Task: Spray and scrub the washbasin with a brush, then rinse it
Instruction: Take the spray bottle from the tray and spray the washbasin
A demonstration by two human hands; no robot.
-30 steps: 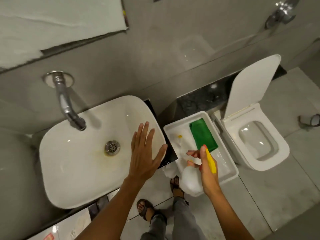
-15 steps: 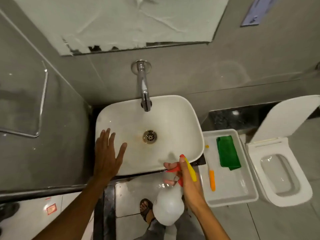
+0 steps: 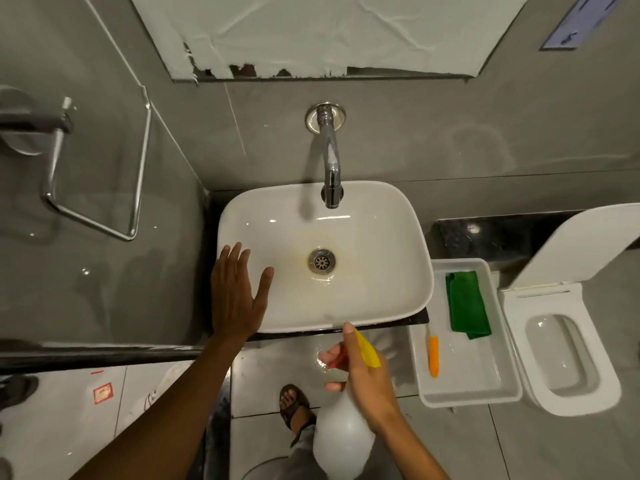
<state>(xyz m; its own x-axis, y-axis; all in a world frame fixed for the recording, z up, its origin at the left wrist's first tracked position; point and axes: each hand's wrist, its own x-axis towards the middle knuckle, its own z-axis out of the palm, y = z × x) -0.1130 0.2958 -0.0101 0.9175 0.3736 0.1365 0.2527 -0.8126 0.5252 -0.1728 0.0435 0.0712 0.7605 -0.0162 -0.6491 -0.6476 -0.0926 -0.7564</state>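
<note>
right hand [image 3: 367, 379] gripped the spray bottle [image 3: 341, 445] just in front of the washbasin [image 3: 381, 244] | left hand [image 3: 235, 292] flat, fingers spread wide over basin's left rim | orange brush [image 3: 433, 355] sat in tray [image 3: 498, 389] right of basin

Nothing's really reading clearly for you here: the red sticker [image 3: 103, 393] on the floor and the blue sign [image 3: 577, 26] on the wall are both showing up too blurry.
</note>
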